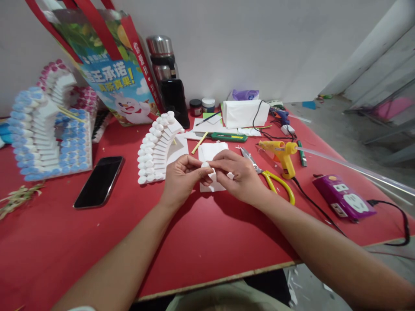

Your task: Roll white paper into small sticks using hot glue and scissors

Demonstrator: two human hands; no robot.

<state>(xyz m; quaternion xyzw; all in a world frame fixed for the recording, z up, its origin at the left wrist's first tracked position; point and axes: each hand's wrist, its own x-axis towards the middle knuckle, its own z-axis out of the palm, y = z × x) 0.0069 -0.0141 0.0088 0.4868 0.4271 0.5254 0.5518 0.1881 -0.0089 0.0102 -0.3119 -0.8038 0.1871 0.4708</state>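
Note:
My left hand (186, 176) pinches a small white rounded piece (205, 164) between thumb and fingers. From the other side, the fingertips of my right hand (238, 172) close on the same piece; its exact kind is too small to tell. Under both hands lie white paper sheets (212, 150), partly hidden. Just left stands a curved white stepped model (159, 149), its outer edge lined with similar white rounded pieces. Beside my right hand are scissors with yellow handles (278, 183) and a yellow hot glue gun (282, 157) holding a long clear glue stick.
A green utility knife (228, 137) lies behind the paper. At left are a black phone (99, 182) and a blue-and-white stepped model (48, 138). A carrier bag (119, 77) and a steel flask (161, 56) stand at the back. A purple power strip (344, 196) with cords sits at right.

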